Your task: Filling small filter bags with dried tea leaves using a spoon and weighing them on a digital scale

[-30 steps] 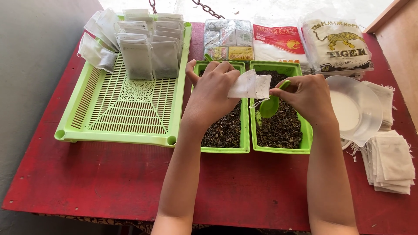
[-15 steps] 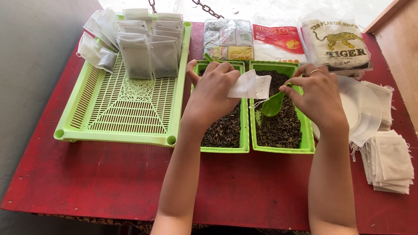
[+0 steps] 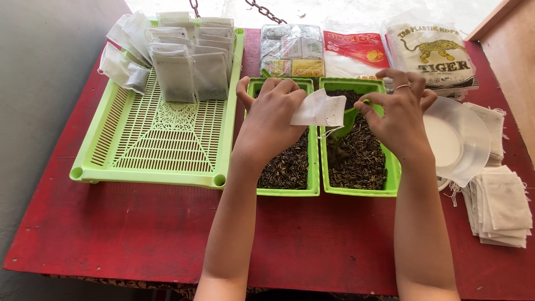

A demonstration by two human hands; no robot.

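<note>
My left hand (image 3: 273,120) pinches a small white paper bag (image 3: 319,108) above the two green trays of dried leaves (image 3: 356,156) on the bench — any spill falls back in. My right hand (image 3: 398,114) grips a green scoop (image 3: 350,117), tipped toward the bag's mouth.

Packages behind the two green trays (image 3: 290,189)

Just behind them stand a clear packet of small sachets (image 3: 290,49), a flat red-and-white packet (image 3: 351,53), and, rightmost, a white bundle with a yellow animal print (image 3: 432,53).
</note>
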